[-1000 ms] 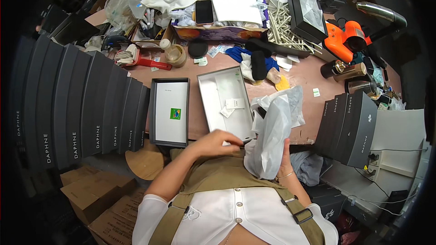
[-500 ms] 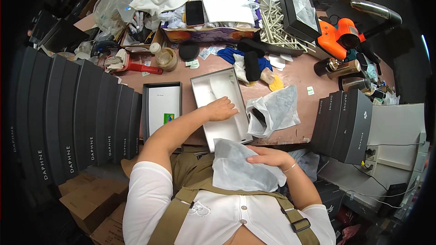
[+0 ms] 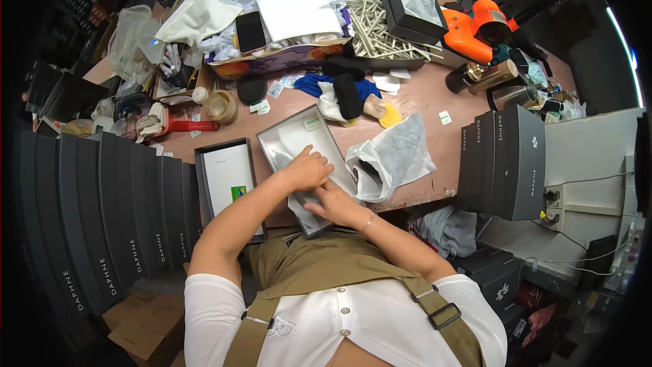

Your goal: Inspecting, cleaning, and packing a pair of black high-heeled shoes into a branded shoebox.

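Observation:
A shoebox base (image 3: 266,141), grey with a white inside, stands tilted at the table's near edge. In its near half lies a whitish, see-through drawstring-type pouch (image 3: 300,205) with something dark inside. My right hand (image 3: 337,202) grips this pouch from above, thumb on its near side. Reaching into the box from the left, my left hand (image 3: 309,168) has curled fingers touching the right hand's fingertips; what they hold, if anything, is hidden. A second white pouch (image 3: 401,156) with a dark item showing at its mouth lies right of the box. A box lid (image 3: 227,170) lies on the left.
Stacked grey shoeboxes stand left (image 3: 122,211) and right (image 3: 509,163). Behind are dark socks (image 3: 349,95), a glue jar (image 3: 221,106), a red-handled tool (image 3: 193,126), a phone (image 3: 250,32), white sticks (image 3: 380,24) and an orange heat tool (image 3: 468,34).
My right hand has brought the pouch from near my chest forward and left into the box. The left hand stays in the box. The whole view has shifted a little.

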Available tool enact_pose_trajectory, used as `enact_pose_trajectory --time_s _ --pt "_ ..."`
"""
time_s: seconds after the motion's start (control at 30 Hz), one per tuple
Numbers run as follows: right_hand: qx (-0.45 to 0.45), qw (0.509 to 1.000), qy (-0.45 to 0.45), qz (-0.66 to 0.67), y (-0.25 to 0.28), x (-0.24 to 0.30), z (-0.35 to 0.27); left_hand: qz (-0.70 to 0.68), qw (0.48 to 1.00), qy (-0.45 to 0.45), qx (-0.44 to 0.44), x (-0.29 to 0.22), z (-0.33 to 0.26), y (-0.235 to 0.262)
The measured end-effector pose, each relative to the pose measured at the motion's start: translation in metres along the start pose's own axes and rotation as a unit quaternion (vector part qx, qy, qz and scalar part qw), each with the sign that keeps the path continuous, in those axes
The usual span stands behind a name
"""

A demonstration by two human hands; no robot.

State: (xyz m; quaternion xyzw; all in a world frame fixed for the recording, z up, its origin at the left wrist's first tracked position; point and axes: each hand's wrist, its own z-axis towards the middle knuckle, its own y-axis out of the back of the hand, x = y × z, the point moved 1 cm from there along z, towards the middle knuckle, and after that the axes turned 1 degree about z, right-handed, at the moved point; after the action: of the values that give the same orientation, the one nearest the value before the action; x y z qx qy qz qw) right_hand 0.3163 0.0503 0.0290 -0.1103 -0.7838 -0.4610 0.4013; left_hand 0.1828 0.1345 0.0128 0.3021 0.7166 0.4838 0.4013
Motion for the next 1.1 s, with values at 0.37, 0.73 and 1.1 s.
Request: enact_pose_trajectory --time_s 0.37,0.73,1.1 --pt "-0.251 0.963 -0.028 -0.093 0.151 -0.047 -0.053 -0.571 0.744 0.223 -0.265 -0.031 0.008 0.035" --pt "-0.174 0.954 0.143 0.198 0.185 0.082 -0.105 -0.975 0.222 0.029 0.000 -0.131 0.039 0.039" --pt "-0.037 0.685 -0.084 0.722 0.134 -0.027 -0.146 -0.557 0.756 0.160 -0.303 -0.083 -0.048 0.072"
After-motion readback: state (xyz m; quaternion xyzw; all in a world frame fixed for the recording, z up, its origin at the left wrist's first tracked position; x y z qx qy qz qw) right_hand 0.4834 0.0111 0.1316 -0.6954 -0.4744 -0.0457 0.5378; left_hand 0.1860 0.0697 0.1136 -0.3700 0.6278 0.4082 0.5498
